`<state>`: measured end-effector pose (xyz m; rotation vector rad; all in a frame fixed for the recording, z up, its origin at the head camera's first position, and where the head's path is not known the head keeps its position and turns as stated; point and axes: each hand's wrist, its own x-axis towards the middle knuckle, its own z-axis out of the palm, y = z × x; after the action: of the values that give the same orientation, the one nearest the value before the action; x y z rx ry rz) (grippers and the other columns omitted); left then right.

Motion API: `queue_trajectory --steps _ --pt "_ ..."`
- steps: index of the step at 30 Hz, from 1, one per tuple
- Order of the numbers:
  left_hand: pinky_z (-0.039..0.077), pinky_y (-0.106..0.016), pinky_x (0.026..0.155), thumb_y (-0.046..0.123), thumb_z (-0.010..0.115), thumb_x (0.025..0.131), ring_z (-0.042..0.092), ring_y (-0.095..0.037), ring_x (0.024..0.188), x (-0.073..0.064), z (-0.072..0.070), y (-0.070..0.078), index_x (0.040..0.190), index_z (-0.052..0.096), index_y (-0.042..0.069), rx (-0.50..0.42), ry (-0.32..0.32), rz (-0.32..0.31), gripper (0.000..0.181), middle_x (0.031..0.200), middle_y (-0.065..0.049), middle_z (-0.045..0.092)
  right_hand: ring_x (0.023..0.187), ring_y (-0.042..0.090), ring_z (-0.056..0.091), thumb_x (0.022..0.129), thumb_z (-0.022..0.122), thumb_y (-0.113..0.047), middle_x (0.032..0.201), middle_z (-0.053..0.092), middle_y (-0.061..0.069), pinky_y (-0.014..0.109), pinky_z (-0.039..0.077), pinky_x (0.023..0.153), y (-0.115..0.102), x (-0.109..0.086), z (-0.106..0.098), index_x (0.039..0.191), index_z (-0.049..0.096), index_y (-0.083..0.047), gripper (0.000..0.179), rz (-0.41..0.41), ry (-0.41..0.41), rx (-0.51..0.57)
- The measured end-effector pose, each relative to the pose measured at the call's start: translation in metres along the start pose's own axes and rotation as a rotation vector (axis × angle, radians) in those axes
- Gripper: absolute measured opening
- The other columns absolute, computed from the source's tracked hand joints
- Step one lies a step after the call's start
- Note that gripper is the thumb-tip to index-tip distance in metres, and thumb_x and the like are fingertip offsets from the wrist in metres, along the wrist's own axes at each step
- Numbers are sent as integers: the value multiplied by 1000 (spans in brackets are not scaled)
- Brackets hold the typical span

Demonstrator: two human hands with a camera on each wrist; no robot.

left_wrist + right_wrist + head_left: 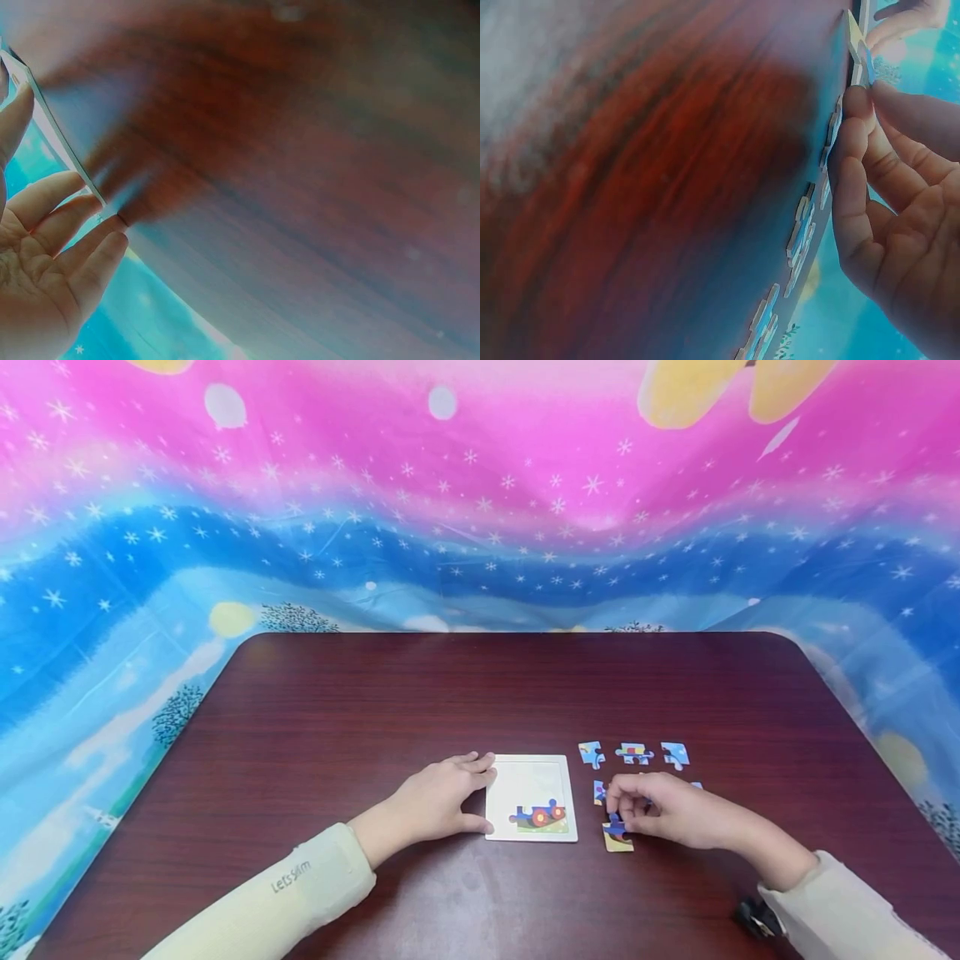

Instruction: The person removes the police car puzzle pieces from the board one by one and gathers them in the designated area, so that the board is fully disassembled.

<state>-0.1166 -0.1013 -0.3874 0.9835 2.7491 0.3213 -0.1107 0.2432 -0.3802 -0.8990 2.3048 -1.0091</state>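
A square white puzzle board (525,781) lies on the table, with joined pieces (542,817) showing red-and-yellow wheels in its lower right part. My left hand (438,797) rests at the board's left side, fingers spread on the edge and thumb at the near corner. In the left wrist view those fingers look fairly straight against the board's thin edge (64,139). Right of the board, my right hand (671,810) pinches a yellow-and-blue puzzle piece (618,841) between thumb and fingertips. The right wrist view shows this piece (855,45) tilted up from the table.
Loose puzzle pieces lie beyond the right hand: a light blue one (591,753), a multicoloured one (634,753) and another blue one (675,754). A further piece (599,792) is partly covered by the right hand. A patterned cloth (480,510) hangs behind the dark table (375,693).
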Motion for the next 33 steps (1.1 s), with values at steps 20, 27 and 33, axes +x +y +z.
queue_trajectory --steps 20,27,33 --pt "42 -44 112 49 77 82 46 -29 142 1 0 0 139 58 11 10 -9 -9 71 153 -9 48 76 -1 53 91 70 -9 86 62 -11 21 49 66 -11 14 -7 103 66 -14 13 26 38 -128" --pt "42 -43 112 50 76 82 46 -29 142 1 0 0 140 58 11 23 -16 -6 71 153 -9 48 72 -1 50 91 69 -7 81 56 -12 21 47 67 -20 41 0 104 69 -12 14 -19 7 -178" --pt "43 -44 112 48 77 82 46 -30 142 1 -1 1 139 58 11 12 -16 -11 71 152 -9 48 74 -1 51 90 71 -8 89 62 -7 21 49 67 -29 64 10 104 72 -11 14 -65 -26 -198"
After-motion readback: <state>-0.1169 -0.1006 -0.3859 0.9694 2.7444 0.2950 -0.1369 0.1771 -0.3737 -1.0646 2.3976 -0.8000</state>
